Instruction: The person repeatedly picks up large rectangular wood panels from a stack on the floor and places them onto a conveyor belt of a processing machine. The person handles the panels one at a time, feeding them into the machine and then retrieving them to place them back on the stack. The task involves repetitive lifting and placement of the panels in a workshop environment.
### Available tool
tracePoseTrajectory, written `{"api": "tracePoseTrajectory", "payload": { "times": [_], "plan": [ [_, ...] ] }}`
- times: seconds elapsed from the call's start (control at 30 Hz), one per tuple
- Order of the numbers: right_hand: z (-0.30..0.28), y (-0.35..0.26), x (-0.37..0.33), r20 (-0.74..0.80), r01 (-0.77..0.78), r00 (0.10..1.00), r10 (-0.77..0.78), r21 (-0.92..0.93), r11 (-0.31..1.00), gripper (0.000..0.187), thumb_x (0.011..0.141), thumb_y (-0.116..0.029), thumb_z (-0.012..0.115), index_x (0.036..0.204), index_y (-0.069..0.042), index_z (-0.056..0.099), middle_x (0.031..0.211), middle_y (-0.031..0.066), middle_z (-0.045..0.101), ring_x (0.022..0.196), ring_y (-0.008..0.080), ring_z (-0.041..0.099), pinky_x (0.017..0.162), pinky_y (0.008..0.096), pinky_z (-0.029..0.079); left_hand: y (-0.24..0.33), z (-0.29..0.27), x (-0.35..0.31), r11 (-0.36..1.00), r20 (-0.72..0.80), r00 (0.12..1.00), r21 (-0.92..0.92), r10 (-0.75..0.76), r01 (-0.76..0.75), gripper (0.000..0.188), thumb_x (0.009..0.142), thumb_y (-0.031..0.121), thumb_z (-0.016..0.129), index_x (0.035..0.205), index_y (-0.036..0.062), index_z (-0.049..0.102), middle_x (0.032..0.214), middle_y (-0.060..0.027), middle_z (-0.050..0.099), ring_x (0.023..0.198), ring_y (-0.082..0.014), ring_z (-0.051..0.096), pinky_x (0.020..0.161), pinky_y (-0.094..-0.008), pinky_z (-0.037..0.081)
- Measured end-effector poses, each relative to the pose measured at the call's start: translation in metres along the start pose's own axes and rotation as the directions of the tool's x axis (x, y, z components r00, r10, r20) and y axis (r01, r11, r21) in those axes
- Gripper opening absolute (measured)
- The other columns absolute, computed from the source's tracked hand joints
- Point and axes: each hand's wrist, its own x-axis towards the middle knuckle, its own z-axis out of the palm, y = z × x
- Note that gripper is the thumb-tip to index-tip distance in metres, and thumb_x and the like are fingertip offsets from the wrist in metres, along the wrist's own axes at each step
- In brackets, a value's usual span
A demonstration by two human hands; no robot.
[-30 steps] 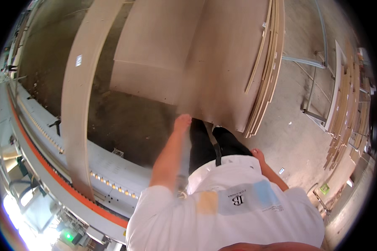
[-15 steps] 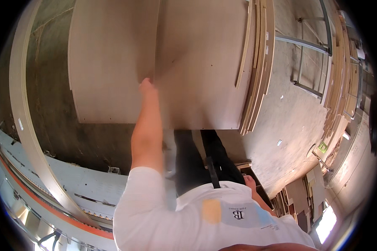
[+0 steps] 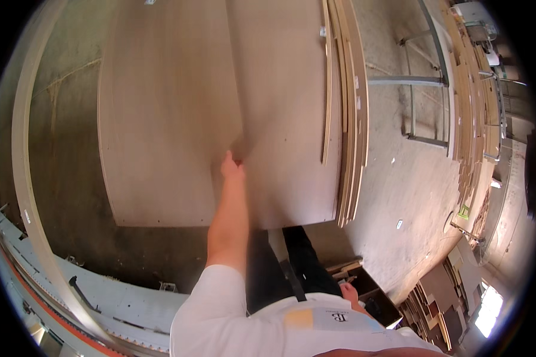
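Board, long and narrow, runs down the far left, its near end over a pale machine bed; wide brown panels lie flat at the centre, ahead of the person; the left hand is over them near their seam, fingers partly curled, its grip impossible to tell; narrow strips line their right edge; the right hand hangs low beside an open box, its grip also unclear; farther right is a metal frame.

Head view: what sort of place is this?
Probably a woodworking workshop: large flat brown panels, narrow light-brown wooden strips along their right side, and a long grey, orange-striped machine at lower left.
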Motion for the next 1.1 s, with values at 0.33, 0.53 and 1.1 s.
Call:
{"api": "tracePoseTrajectory", "payload": {
  "times": [0.33, 0.53, 1.1],
  "plan": [
    [-0.023, 0.019, 0.014, 0.054, -0.026, 0.998, 0.025, 0.020, 0.999, 0.036, 0.093, -0.035, 0.056, 0.106, -0.006, 0.072, 0.101, 0.0127, 0.072, 0.099, 0.0288, 0.068, 0.089, 0.0374, 0.051, -0.010, -0.021, 0.001, 0.968, 0.126, 0.965, 0.069, 0.230, -0.240, 0.043, 0.095, 0.030, 0.070, 0.117, -0.0015, 0.051, 0.108, -0.0132, 0.063, 0.091, -0.0271, 0.065, 0.076, -0.0438, 0.061],
    [-0.059, 0.016, 0.045, 0.133, 0.321, 0.946, -0.295, -0.274, 0.907, 0.036, 0.094, -0.035, 0.055, 0.108, -0.006, 0.072, 0.104, 0.0126, 0.072, 0.101, 0.0264, 0.068, 0.089, 0.0365, 0.051, -0.018, -0.056, -0.006, 0.951, 0.115, 0.952, 0.092, 0.285, -0.296, 0.039, 0.096, 0.032, 0.069, 0.110, -0.0006, 0.053, 0.103, -0.0108, 0.065, 0.084, -0.0233, 0.066, 0.066, -0.0398, 0.062],
    [-0.125, -0.059, 0.150, 0.259, 0.436, 0.900, -0.351, -0.515, 0.738, 0.035, 0.095, -0.038, 0.055, 0.107, -0.010, 0.072, 0.098, 0.0165, 0.073, 0.095, 0.0339, 0.070, 0.081, 0.0415, 0.054, -0.101, -0.402, -0.126, 0.994, -0.270, 0.961, -0.064, 0.064, -0.084, 0.064, 0.091, 0.054, 0.065, 0.131, 0.0038, 0.057, 0.131, -0.0081, 0.059, 0.114, -0.0260, 0.057, 0.092, -0.0503, 0.047]
  ]
}}
